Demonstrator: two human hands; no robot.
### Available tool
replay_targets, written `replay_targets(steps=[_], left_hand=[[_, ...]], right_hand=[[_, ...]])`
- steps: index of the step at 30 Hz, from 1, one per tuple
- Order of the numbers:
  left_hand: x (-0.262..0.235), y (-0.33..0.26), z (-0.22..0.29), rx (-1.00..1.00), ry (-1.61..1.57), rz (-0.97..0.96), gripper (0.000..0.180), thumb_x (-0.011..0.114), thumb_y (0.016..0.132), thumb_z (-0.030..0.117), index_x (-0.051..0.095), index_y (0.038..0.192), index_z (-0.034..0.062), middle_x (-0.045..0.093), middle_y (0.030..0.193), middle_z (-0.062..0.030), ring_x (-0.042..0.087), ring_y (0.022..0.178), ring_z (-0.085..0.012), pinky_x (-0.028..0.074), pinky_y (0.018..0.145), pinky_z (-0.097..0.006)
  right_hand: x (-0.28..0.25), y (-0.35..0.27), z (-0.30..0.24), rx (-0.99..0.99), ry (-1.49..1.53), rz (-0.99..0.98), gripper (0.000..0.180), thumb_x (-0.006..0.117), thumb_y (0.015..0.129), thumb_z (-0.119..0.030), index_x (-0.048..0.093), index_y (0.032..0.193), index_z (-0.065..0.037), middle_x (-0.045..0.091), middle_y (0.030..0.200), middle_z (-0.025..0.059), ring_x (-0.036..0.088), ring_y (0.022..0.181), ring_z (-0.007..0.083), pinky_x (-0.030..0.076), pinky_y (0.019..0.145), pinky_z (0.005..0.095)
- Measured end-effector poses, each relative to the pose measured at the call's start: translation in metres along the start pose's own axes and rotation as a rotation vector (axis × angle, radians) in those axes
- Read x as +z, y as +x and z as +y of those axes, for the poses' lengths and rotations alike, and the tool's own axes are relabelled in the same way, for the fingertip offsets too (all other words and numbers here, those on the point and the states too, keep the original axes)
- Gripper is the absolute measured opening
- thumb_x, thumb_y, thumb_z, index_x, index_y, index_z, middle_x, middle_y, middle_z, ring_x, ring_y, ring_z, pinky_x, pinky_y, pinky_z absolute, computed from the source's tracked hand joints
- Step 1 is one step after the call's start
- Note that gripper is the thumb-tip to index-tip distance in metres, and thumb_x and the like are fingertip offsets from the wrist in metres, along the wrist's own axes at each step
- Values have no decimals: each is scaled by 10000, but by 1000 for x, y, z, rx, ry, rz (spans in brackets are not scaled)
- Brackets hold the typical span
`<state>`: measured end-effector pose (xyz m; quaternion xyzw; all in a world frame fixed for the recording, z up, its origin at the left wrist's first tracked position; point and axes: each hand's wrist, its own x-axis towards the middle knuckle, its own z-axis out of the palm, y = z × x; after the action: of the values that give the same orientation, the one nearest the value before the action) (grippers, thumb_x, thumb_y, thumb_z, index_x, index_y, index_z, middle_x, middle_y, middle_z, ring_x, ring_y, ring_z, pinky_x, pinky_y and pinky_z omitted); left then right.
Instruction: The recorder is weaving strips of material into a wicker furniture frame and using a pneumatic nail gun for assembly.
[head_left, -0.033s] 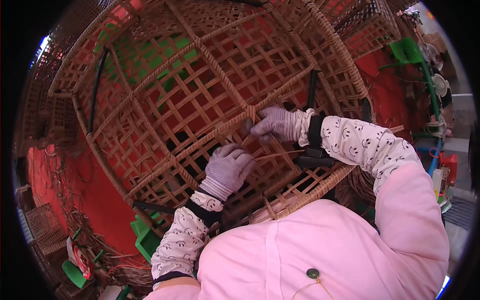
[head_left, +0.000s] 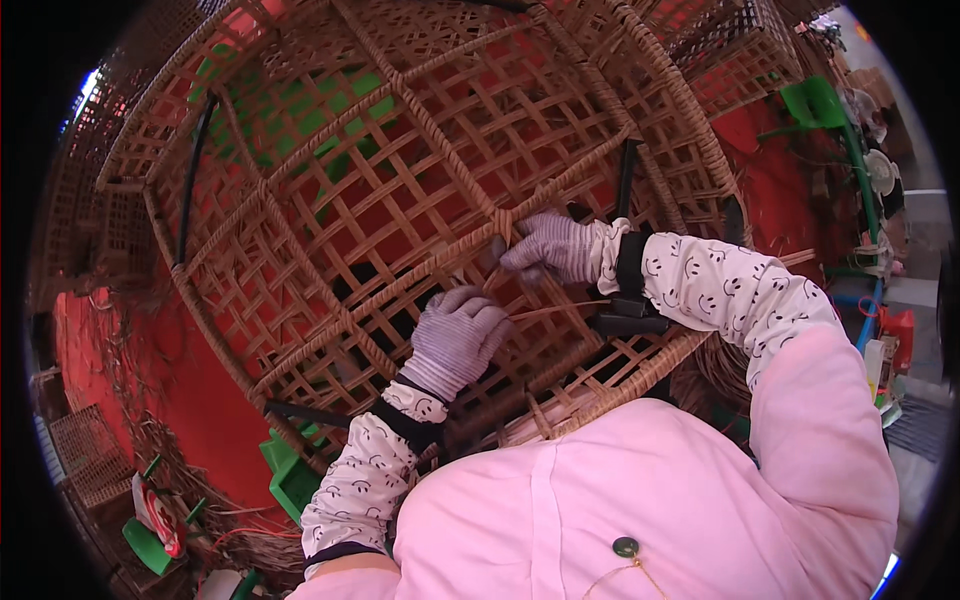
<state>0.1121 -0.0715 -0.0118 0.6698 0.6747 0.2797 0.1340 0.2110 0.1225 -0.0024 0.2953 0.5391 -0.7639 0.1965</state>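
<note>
A large brown woven rattan basket frame (head_left: 395, 82) lies tilted in front of me, with open lattice panels and thick wrapped ribs. My right hand (head_left: 555, 247), in a grey-purple striped glove, is closed with its fingertips at a wrapped rib joint (head_left: 503, 222); what they pinch is hidden. My left hand (head_left: 458, 340), gloved alike, is curled lower down on the lattice, left of the right hand. A thin rattan strip (head_left: 560, 308) runs from the left fingers toward the right wrist. The left fingertips are partly hidden.
Dark bars (head_left: 192, 180) brace the frame. Other woven baskets (head_left: 90, 455) stand around it. Loose rattan strands (head_left: 215, 495) lie on the red floor (head_left: 205, 420) at lower left. Green plastic stools (head_left: 812, 102) stand right and left. A red object (head_left: 900, 338) sits at far right.
The pale strand ends sticking out past my right forearm reach slightly farther right. Both hands and the frame have stayed in place.
</note>
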Motion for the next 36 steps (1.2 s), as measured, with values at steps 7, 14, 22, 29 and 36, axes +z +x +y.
replay_targets(steps=[7,14,22,29,36], left_hand=[[2,1,2,-5,62,-42,212,602,758,233,615,931,111,605,966,-51,521,1004,-272,404,859,-397],[-1,-7,0,-42,45,7,320,590,777,215,554,1078,113,567,1086,-66,512,1034,-284,398,882,-402],[-20,36,4,-152,-130,241,334,600,765,192,537,1080,102,563,1069,-104,537,978,-290,428,848,-389],[-1,68,19,41,-255,278,217,626,763,170,584,938,49,605,907,-118,575,863,-305,467,755,-372],[-8,41,24,77,-338,155,147,602,785,193,591,824,52,609,847,-120,584,787,-309,484,667,-347]], right_hand=[[6,6,-11,140,-423,228,295,618,744,-232,564,903,10,628,825,127,585,613,199,464,577,310],[18,-20,-70,87,-1575,54,449,505,812,-430,611,825,6,608,762,179,596,753,333,473,689,391],[3,-36,-110,-192,-2139,78,332,574,756,-393,653,673,-82,576,603,69,576,684,253,437,711,357],[42,-216,-134,-905,-1841,274,362,657,664,-308,434,487,-85,413,550,86,436,630,251,379,698,402],[-41,-374,-54,290,-1533,1406,225,520,846,-226,554,815,-6,597,751,85,598,705,177,466,642,287]])
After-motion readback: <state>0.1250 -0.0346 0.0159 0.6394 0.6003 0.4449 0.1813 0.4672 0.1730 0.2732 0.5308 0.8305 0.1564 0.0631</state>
